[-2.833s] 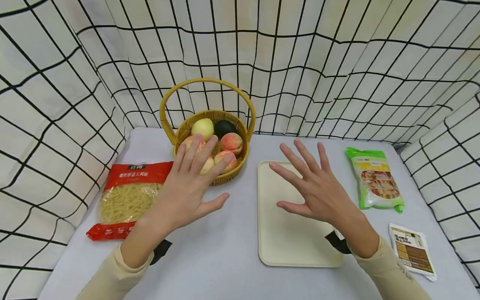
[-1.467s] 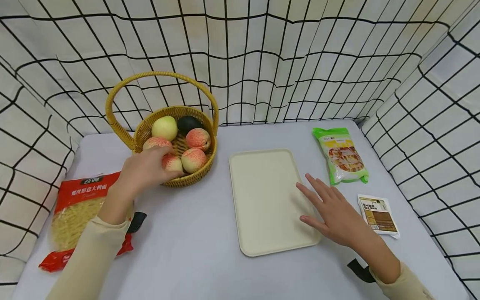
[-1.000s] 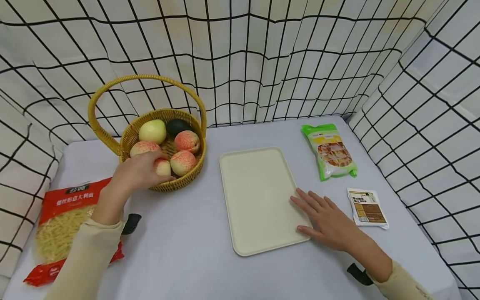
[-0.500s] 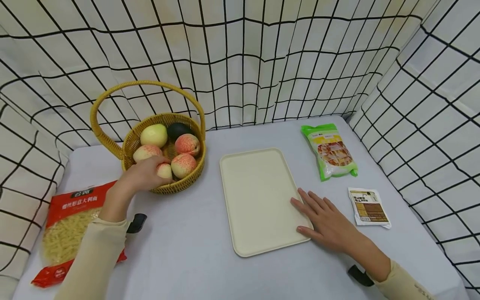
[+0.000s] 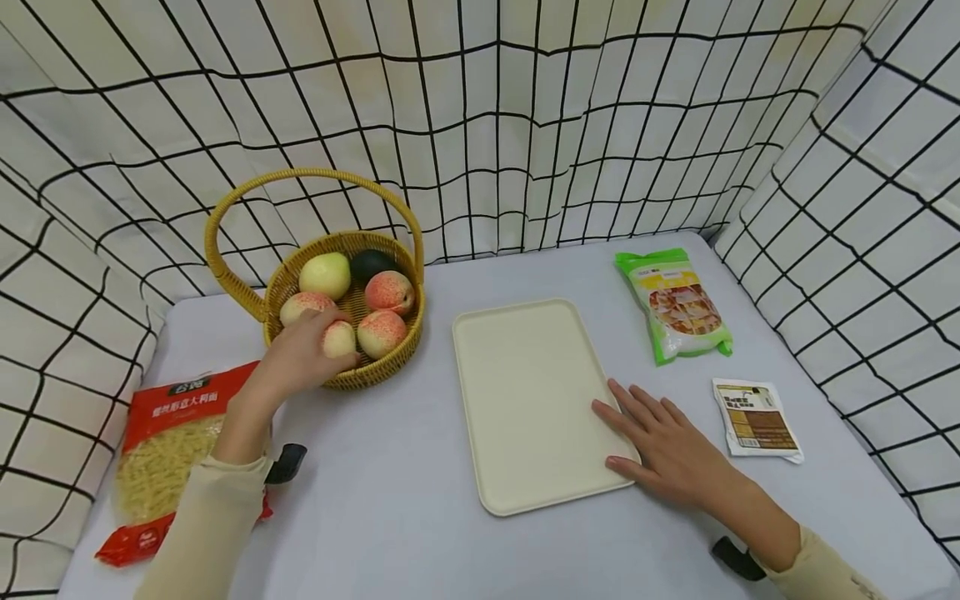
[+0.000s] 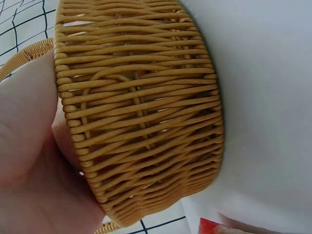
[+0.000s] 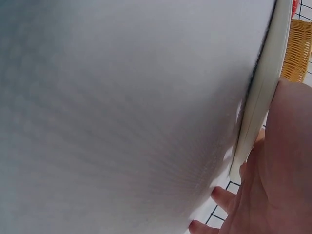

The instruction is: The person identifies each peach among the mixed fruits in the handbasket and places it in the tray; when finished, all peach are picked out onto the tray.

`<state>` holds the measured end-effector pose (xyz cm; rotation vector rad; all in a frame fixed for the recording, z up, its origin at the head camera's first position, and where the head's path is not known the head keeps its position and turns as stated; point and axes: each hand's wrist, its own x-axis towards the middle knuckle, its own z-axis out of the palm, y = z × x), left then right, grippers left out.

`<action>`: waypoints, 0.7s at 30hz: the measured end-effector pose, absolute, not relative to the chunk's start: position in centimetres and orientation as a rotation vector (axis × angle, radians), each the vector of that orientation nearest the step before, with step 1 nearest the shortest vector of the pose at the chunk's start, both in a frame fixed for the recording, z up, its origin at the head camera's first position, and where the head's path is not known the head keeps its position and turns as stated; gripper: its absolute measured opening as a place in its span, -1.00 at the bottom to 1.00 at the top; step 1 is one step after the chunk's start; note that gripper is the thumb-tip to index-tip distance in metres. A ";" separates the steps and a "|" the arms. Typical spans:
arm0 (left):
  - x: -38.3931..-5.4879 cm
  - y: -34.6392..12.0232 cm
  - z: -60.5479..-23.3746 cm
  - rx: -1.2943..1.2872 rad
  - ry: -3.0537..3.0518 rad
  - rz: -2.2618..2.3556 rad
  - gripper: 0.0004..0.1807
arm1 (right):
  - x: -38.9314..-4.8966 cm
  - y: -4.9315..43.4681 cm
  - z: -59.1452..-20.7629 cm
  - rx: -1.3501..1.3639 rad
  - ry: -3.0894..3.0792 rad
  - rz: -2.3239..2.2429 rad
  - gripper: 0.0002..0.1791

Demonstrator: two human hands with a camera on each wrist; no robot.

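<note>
**Cupping a peach just inside the basket rim**

We have our left hand (image 5: pixel 303 354) curled round the nearest peach (image 5: pixel 340 340), which sits inside the wicker basket (image 5: pixel 365 379), close to its near wall. That grip is clamped on the fruit, thumb on the near side and fingers beyond, though the left wrist view hides most of the contact behind the weave.

We judge the peach firm, rounded and fairly light; we cannot tell whether it is real or a model. If real, its skin could bruise under hard fingertips, so we favour broad, gentle pressure round the widest part. A matt, slightly fuzzy-looking skin should resist slipping. Space is tight: the left peach (image 5: pixel 306 306) lies just behind our fingers, and the right peach (image 5: pixel 382 333) is just beside the held one, so we would keep our fingertips close in. The basket looks light and springy enough to shift if our wrist leans on its rim.

Our right hand (image 5: pixel 667 446) rests with fingers straight and apart on the right edge of the cream tray (image 5: pixel 536 400), which looks thin, stiff and smooth, lying flat on the surface (image 5: pixel 375 517); its raised rim is the natural hold.
</note>
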<state>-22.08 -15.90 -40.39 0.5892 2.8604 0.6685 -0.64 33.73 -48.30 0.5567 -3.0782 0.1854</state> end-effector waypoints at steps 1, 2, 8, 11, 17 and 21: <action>-21.9 -15.9 -40.5 0.574 2.881 0.687 -0.33 | -0.6 33.7 -48.3 0.557 -3.081 0.187 -0.16; -21.7 -15.9 -40.6 0.562 2.905 0.715 -0.34 | -0.6 33.7 -48.3 0.557 -3.082 0.187 -0.16; -19.8 -15.2 -39.9 0.608 3.087 0.983 -0.39 | -0.7 33.8 -48.2 0.562 -3.093 0.185 -0.17; -18.8 -13.8 -39.0 0.710 3.125 1.092 -0.42 | -0.8 33.9 -48.1 0.559 -3.091 0.171 -0.16; -17.3 -11.0 -37.6 0.934 3.122 1.127 -0.41 | -0.7 33.8 -48.0 0.561 -3.090 0.188 -0.16; -16.4 -9.9 -37.5 1.043 3.105 1.125 -0.39 | -0.7 33.6 -48.0 0.568 -3.101 0.194 -0.17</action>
